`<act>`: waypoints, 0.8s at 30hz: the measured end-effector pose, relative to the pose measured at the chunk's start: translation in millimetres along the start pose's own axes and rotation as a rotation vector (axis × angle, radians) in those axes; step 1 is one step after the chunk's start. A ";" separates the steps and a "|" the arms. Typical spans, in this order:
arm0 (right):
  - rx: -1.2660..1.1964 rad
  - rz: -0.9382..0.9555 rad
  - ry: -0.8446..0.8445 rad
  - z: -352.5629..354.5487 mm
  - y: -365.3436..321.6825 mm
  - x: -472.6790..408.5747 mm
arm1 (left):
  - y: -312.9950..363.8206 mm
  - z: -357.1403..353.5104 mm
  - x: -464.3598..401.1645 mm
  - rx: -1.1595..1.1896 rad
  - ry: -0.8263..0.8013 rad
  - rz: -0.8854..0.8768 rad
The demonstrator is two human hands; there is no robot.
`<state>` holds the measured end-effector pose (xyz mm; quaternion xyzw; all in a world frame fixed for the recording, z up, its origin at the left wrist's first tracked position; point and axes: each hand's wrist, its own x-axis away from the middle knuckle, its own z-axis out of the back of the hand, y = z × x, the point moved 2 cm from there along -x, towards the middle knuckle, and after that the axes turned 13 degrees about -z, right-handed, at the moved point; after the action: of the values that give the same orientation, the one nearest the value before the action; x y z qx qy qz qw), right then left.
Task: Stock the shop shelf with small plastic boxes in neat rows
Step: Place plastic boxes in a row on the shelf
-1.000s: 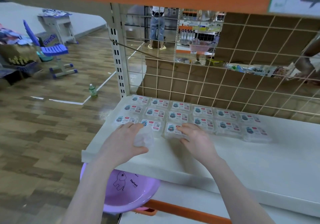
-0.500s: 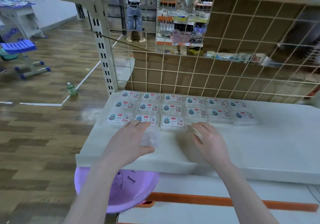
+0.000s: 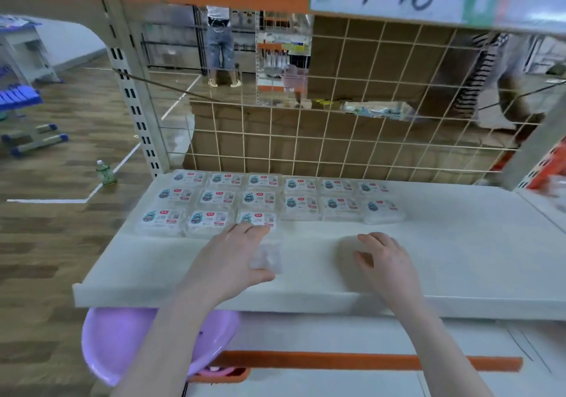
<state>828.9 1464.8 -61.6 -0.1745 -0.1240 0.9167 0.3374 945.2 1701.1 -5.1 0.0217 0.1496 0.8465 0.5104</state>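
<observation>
Fifteen small plastic boxes point(image 3: 258, 200) are counted on the white shelf point(image 3: 444, 258), set against the far wire grid point(image 3: 352, 139): six in the far row, six in the middle row, and three in the near row at the left. One further clear box point(image 3: 267, 257) is gripped by the left hand point(image 3: 235, 254), thumb curled under its near edge, fingers reaching the third near-row box. The right hand point(image 3: 387, 263) is held just above bare shelf, fingers loosely bent and slightly spread, holding nothing.

Risks noted: the third near-row box may be nudged out of line by the left fingertips; the held box may be set askew or overlapping, since little gap is visible.

The held box's label and far edge are hidden by the hand. Label print is unreadable. Contact between right palm and shelf cannot be told.
</observation>
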 end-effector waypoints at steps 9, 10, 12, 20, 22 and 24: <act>-0.025 0.073 -0.111 14.6 67.9 -32.9 | 59.3 -41.6 -56.4 -0.011 -0.094 0.106; -0.041 0.092 -0.109 15.0 71.2 -35.1 | 62.8 -44.9 -61.2 -0.014 -0.103 0.120; -0.053 0.125 -0.109 15.2 74.7 -37.6 | 66.7 -50.3 -68.8 -0.016 -0.120 0.145; -0.069 0.158 -0.115 12.2 79.9 -39.8 | 66.0 -57.4 -74.5 0.037 -0.191 0.193; -0.060 0.153 -0.128 11.9 80.1 -40.0 | 64.8 -53.6 -75.0 0.061 -0.200 0.189; -0.034 0.153 -0.144 11.6 79.9 -40.6 | 65.0 -49.6 -75.9 0.042 -0.213 0.174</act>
<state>807.1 1377.4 -69.1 -0.1228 -0.1497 0.9477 0.2538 916.3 1595.3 -25.8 0.1351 0.1098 0.8772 0.4475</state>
